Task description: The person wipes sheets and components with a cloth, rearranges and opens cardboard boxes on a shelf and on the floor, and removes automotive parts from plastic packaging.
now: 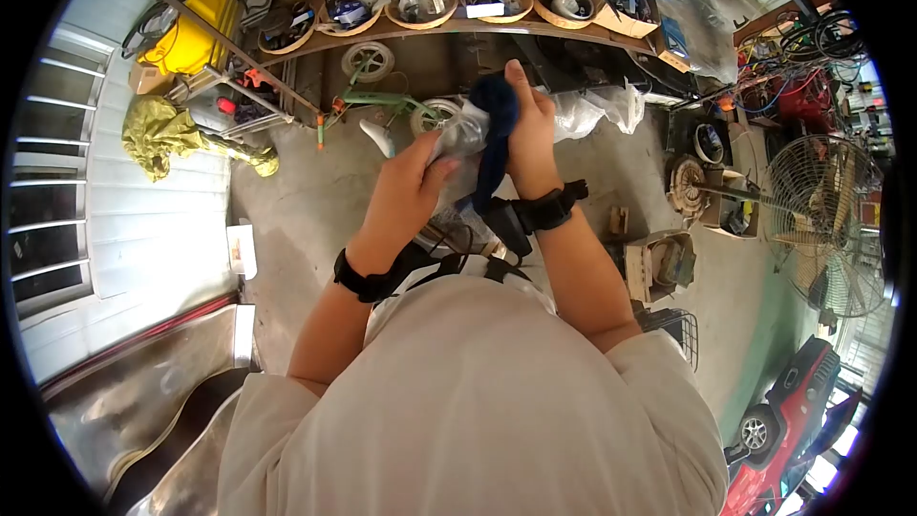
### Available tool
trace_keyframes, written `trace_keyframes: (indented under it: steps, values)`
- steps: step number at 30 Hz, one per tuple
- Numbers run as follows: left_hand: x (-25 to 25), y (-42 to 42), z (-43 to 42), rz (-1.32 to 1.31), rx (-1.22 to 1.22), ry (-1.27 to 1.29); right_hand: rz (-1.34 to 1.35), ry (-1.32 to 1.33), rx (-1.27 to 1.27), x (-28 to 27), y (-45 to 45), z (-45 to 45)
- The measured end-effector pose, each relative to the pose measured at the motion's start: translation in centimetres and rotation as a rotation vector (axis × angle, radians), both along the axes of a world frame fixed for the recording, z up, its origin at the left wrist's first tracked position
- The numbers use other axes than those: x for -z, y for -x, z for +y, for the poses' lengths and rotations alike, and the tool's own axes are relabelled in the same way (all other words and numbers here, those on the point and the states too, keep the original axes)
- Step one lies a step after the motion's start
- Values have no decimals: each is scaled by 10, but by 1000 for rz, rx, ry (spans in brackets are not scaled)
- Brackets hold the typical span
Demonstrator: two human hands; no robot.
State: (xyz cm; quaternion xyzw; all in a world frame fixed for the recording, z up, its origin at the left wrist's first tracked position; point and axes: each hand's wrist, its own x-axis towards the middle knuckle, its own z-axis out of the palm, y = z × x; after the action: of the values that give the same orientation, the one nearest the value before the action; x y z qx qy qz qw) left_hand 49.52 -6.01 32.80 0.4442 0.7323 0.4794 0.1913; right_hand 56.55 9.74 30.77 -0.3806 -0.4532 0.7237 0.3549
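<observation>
My left hand (pixel 408 182) is closed around a clear, shiny plastic piece (pixel 462 137), perhaps a bag or a wrapper; its exact kind cannot be made out. In my right hand (pixel 533 134) is a dark blue soft cloth (pixel 494 110), bunched at the top and hanging down in a strip toward the wrist. The thumb points up beside it. Plastic and cloth meet between the two hands, in front of my chest. Black straps circle both wrists, with a dark device (pixel 543 212) on the right one. Fingers behind the cloth are hidden.
Ahead, a shelf (pixel 401 31) carries several woven baskets (pixel 423 2) of packaged parts. Below it lies a small green bicycle (pixel 382 98). To the right are a wire fan (pixel 812 186), an open carton (pixel 661 263) and a red vehicle (pixel 778 430). A metal basin (pixel 162 392) stands at lower left.
</observation>
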Motion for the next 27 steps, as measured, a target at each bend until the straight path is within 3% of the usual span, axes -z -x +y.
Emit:
trace_keyframes:
  steps: [2, 6, 8, 10, 11, 14, 16, 19, 23, 25, 27]
  values:
    - [-3, -2, 4, -54, 17, 26, 63, 214, 49, -8, -1, 1]
    - [13, -3, 1, -69, 12, -40, 222, 262, 303, 29, -10, 34]
    - [14, 0, -1, -67, -14, -41, 320, 147, 268, -11, -23, 26]
    - [8, 3, -4, -91, -25, 43, 336, -267, -10, -25, -33, 15]
    - [10, 2, -3, -53, -24, 13, 248, -355, -60, -28, -33, 1]
    - [17, 0, 2, 6, -8, -47, 16, -1452, -197, -31, -11, -8]
    - [13, -1, -1, -27, 3, -31, -194, -1199, -378, -41, -13, -15]
    - [22, 0, -6, 85, 44, -15, -377, -1130, -302, -40, -11, -17]
    - [31, -1, -4, 151, 10, -50, -262, -604, -115, -24, -4, -3]
    - [25, -4, -7, 199, 30, -33, -199, -472, 80, -8, 0, 18]
    - [35, 1, -18, 83, -9, 27, -43, -108, 272, 1, -17, 59]
